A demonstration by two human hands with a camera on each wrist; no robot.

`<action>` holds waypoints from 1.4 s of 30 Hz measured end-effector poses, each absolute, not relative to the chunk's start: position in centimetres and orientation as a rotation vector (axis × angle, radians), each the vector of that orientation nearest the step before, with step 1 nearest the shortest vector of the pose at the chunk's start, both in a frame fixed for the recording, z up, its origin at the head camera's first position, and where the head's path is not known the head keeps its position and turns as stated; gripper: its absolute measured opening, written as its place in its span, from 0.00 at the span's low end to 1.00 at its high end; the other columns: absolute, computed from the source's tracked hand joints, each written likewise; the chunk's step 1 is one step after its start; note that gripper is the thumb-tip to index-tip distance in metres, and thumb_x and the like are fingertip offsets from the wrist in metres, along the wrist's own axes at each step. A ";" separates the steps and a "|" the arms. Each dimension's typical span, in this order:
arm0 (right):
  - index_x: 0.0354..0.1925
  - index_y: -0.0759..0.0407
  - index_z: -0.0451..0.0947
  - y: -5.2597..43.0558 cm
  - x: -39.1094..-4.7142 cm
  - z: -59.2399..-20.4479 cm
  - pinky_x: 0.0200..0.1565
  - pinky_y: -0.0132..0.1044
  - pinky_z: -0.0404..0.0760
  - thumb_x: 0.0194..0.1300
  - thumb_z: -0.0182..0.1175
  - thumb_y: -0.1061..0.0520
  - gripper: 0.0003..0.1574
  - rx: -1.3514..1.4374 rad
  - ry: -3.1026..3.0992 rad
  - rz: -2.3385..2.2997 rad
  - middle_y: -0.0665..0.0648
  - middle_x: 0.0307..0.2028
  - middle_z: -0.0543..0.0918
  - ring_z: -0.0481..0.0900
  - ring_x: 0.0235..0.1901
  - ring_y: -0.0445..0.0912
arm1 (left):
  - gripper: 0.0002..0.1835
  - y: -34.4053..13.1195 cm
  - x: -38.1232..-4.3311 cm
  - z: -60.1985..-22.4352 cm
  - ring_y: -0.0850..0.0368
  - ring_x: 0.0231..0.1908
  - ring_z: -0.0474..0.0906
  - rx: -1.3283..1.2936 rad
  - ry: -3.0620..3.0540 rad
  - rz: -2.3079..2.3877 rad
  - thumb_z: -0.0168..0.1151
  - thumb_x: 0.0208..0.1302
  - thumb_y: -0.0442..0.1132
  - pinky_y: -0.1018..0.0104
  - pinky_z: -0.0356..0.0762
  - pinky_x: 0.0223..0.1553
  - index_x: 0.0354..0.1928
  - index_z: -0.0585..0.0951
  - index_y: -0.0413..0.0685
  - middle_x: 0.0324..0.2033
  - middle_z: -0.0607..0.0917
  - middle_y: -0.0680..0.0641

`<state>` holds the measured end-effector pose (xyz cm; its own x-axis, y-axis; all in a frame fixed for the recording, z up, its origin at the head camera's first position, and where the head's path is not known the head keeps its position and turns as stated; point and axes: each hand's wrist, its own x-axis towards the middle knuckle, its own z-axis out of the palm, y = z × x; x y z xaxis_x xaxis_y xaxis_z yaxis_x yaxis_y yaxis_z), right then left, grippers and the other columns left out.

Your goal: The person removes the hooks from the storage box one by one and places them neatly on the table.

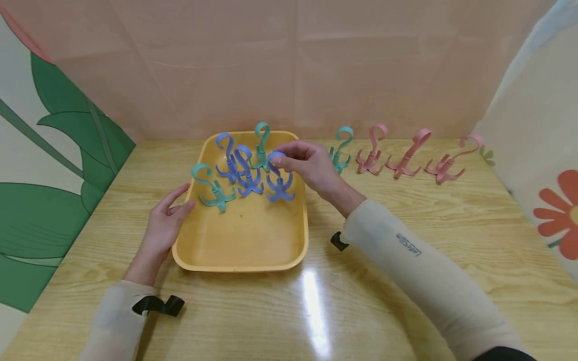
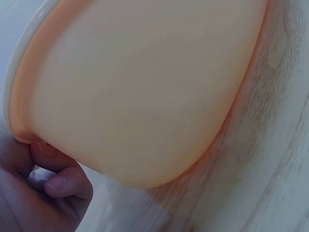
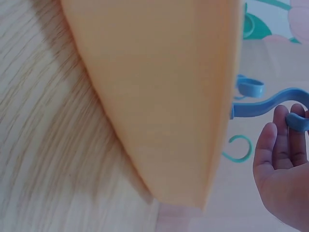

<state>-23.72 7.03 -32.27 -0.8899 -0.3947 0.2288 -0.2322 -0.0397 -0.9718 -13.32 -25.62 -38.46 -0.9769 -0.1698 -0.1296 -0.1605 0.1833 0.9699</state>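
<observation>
My right hand [image 1: 311,165] pinches the curved top of a blue claw hook [image 1: 280,188] over the right side of a yellow tray [image 1: 244,265]. In the right wrist view, fingertips curl at the hook's bent end, and the tray wall hides its lower part. With the thumb over the rim, my left hand [image 1: 167,225] grips the tray's left side; its curled fingers [image 2: 58,183] show under the rim in the left wrist view. Two more blue hooks [image 1: 248,183] and two green hooks [image 1: 219,195] stand in the back half of the tray.
Right of the tray, a green hook [image 1: 341,150] stands partly behind my right hand. Three pink hooks [image 1: 444,168] continue that row along the back of the wooden table [image 1: 406,215]. A plain pinkish backdrop [image 1: 280,65] rises behind the table's rear edge.
</observation>
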 end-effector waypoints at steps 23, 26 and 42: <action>0.46 0.64 0.86 10.3 -20.6 -28.9 0.42 0.36 0.83 0.65 0.68 0.65 0.10 -0.806 2.100 -2.199 0.55 0.38 0.88 0.85 0.37 0.47 | 0.33 -25.5 -13.2 -38.4 0.59 0.39 0.86 0.307 -2.426 -1.947 0.60 0.74 0.47 0.65 0.85 0.36 0.77 0.63 0.55 0.43 0.88 0.49; 0.47 0.63 0.86 11.3 -20.6 -28.8 0.41 0.36 0.83 0.65 0.69 0.63 0.11 -0.789 2.135 -2.210 0.55 0.37 0.88 0.85 0.37 0.47 | 0.33 -25.6 -13.2 -38.4 0.59 0.39 0.86 0.305 -2.422 -1.954 0.60 0.74 0.47 0.65 0.85 0.36 0.77 0.63 0.55 0.42 0.88 0.50; 0.46 0.65 0.85 14.7 -21.4 -29.9 0.41 0.36 0.84 0.66 0.67 0.65 0.10 -0.744 2.092 -2.311 0.57 0.35 0.87 0.85 0.36 0.50 | 0.34 -25.5 -13.0 -38.3 0.58 0.39 0.86 0.294 -2.414 -1.965 0.60 0.74 0.48 0.63 0.86 0.36 0.77 0.63 0.54 0.41 0.88 0.51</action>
<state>-21.35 14.73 -29.94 -0.8904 -0.2573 0.3755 -0.3482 -0.1463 -0.9259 -12.99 -25.53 -38.34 -0.9823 -0.1543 -0.1065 -0.1356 0.1924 0.9719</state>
